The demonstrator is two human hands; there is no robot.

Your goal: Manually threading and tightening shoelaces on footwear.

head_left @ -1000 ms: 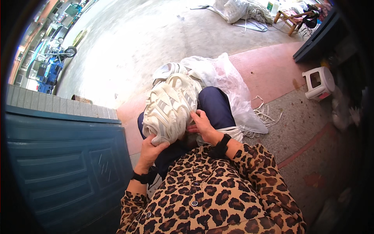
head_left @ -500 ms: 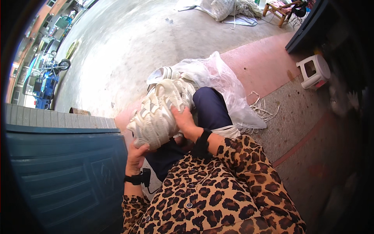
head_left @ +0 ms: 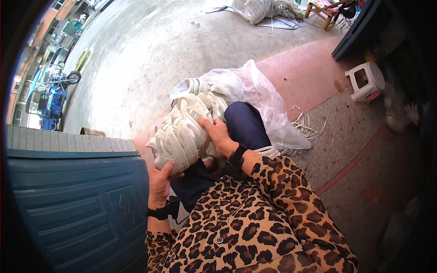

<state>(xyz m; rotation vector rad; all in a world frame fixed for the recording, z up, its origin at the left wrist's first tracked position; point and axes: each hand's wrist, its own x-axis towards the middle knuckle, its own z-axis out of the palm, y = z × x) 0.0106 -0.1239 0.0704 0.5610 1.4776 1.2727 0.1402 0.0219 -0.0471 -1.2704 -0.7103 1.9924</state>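
A stack of cream-white shoe uppers [head_left: 178, 140], laid one over another, lies across my lap. My left hand [head_left: 160, 183] grips its near left end, the thumb on top and the other fingers mostly hidden beneath. At the right side my right hand [head_left: 217, 135] is closed on the stack, thumb and forefinger pressed to the upper surface. More pale shoe uppers [head_left: 186, 86] show just beyond, beside my navy-trousered knee [head_left: 246, 123]. White cord is wound around the trouser leg.
A crumpled clear plastic bag [head_left: 261, 88] spreads past my knee, with loose white cords [head_left: 306, 125] next to it. A blue panelled door [head_left: 82, 200] stands close on my left. To the right is a white plastic stool [head_left: 366, 81]; a wooden chair [head_left: 325, 13] stands farther off.
The stack has tilted slightly and shifted a little left and down. My hands keep hold of it, and the right thumb and forefinger have moved slightly along its top.
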